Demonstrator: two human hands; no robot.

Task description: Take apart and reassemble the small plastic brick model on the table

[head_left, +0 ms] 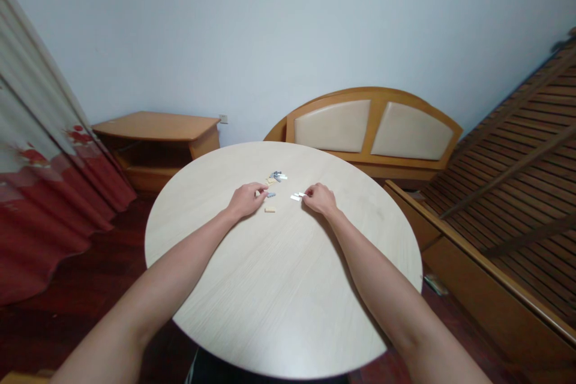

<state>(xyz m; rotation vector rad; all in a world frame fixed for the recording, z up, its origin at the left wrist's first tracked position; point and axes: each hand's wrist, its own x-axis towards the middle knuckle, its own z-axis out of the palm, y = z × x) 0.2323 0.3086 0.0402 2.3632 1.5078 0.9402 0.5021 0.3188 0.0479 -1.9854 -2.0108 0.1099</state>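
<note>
My left hand (246, 199) rests over the middle of the round table, thumb and fingers closed at one end of a small grey piece (271, 195). My right hand (320, 198) pinches a small white strip (302, 194) between thumb and fingertips. Against that strip, just left of the fingers, lies another white piece (294, 197). A flat beige piece (269, 209) lies nearer to me, below the left fingertips. Beyond the left hand is a small pile of grey and white pieces (277, 176), with a beige piece (270, 181) at its near side. They look like toy building bricks, too small to be sure.
The pale round table (279, 288) stands close in front of me. Behind it are a wooden cabinet (157, 126) at left and a headboard (330, 126) at right. A curtain (40, 192) hangs far left; a slatted wooden frame (513, 180) leans at right.
</note>
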